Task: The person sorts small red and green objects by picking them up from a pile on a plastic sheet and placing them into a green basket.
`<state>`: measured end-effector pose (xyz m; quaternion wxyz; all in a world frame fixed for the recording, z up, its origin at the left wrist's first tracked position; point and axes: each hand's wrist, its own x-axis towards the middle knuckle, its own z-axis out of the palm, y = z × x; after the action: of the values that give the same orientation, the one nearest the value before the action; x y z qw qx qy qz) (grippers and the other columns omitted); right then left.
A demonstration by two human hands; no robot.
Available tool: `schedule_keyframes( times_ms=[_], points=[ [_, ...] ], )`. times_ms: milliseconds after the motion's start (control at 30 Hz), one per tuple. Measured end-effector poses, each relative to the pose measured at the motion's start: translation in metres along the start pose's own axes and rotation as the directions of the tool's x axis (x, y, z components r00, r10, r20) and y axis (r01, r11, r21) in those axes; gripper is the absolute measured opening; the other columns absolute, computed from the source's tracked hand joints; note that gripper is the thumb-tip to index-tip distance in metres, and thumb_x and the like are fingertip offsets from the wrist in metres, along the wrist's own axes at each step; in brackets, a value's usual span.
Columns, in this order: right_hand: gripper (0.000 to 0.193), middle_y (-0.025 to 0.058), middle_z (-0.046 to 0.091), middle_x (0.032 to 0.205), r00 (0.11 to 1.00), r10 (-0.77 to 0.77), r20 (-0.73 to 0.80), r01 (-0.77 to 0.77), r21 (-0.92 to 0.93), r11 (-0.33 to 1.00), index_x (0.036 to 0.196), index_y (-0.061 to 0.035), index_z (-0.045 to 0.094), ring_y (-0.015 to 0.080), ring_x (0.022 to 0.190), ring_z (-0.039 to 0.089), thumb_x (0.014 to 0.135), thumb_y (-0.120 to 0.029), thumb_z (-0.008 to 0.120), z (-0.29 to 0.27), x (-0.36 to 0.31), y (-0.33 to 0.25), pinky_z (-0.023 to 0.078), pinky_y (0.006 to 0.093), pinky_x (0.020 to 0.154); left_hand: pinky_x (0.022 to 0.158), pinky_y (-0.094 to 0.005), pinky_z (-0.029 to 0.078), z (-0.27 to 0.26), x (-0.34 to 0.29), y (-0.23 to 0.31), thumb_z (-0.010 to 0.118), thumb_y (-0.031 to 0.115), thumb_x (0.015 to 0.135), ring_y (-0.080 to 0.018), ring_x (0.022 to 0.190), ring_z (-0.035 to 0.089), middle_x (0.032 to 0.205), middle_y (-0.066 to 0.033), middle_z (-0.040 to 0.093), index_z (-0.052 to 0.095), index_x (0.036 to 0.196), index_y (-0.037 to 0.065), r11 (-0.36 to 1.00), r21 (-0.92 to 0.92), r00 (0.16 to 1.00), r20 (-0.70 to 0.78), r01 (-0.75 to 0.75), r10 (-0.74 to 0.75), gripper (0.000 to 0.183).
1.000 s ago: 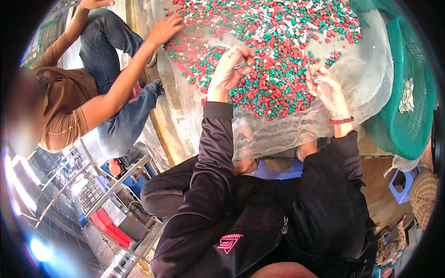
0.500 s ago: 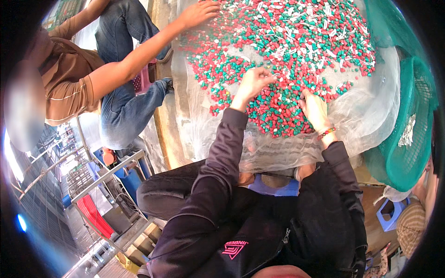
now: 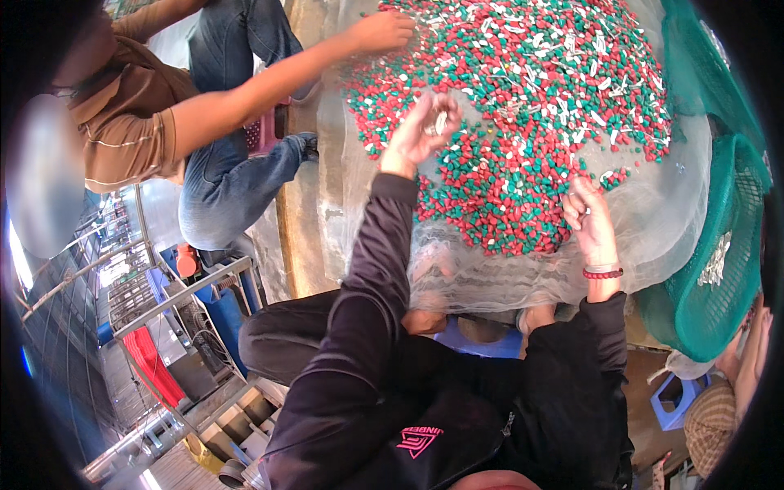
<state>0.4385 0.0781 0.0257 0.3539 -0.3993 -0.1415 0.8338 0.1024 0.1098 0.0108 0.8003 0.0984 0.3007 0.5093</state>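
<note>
A broad spread of small red, green and white pieces, mixed with thin white strips, lies before me on a pale sheer net sheet. At the spread's left side my left hand is raised, its fingers curled around several small white pieces in the palm. My right hand hovers by the near right edge of the spread. Its fingers are bent in and pressed together; what they hold, if anything, is too small to name.
A co-worker's hand reaches over the far left of the spread. At the right stands a green mesh basket holding some white strips. A blue stool is at the lower right, and a metal-framed cart at the left.
My left hand has lifted away from the pieces toward the left and turned its palm up, showing white pieces. My right hand has drawn back to the right, off the spread, with fingers curled.
</note>
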Motion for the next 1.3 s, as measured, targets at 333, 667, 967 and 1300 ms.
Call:
schedule_keyframes(
  times_ms=[333,667,967,1300],
  points=[
    [0.015,-0.0023,0.03,0.055,0.979,0.157,0.131,-0.201,0.466,0.862,0.07,-0.0098,0.046,0.0111,0.056,0.031,0.083,-0.018,0.047,-0.001,-0.023,0.022,0.028,0.0265,0.058,0.068,-0.0423,0.051,-0.034,0.051,-0.025,0.058,0.014,0.079,-0.0299,0.072,0.064,0.086,-0.0129,0.064,0.064,0.094,0.01,-0.825,0.544,0.969,0.077,0.157,0.234,0.017],
    [0.018,0.0125,0.055,0.087,0.969,0.222,0.106,-0.245,0.51,0.824,0.088,-0.0025,0.054,0.0263,0.084,0.052,0.087,-0.019,0.046,0.011,-0.033,0.026,0.043,0.0371,0.081,0.064,-0.036,0.049,0.054,0.027,-0.035,0.061,0.017,0.076,-0.0236,0.068,0.063,0.074,-0.0118,0.063,0.059,0.089,0.007,-0.161,0.986,0.926,0.034,0.029,0.376,0.017],
    [0.021,0.0106,0.058,0.101,0.991,0.121,0.056,-0.131,0.588,0.799,0.105,-0.0026,0.054,0.0212,0.093,0.054,0.091,-0.017,0.048,-0.021,-0.024,0.018,0.047,0.0375,0.077,0.084,-0.0402,0.043,0.156,-0.007,-0.105,0.064,0.008,0.069,-0.0305,0.099,0.053,0.099,-0.0111,0.057,0.06,0.099,0.006,-0.267,0.779,0.775,0.615,-0.567,0.146,0.03],
    [0.029,0.0003,0.028,0.063,0.983,0.053,0.175,-0.152,0.62,0.769,0.068,-0.009,0.034,0.0109,0.056,0.029,0.095,-0.018,0.04,-0.023,-0.022,-0.009,0.026,0.025,0.049,0.071,-0.0417,0.048,-0.022,0.025,-0.05,0.067,0.021,0.074,-0.0328,0.083,0.06,0.085,-0.0154,0.06,0.066,0.091,0.005,-0.448,0.853,0.855,0.002,0.269,0.518,0.023]
  ],
)
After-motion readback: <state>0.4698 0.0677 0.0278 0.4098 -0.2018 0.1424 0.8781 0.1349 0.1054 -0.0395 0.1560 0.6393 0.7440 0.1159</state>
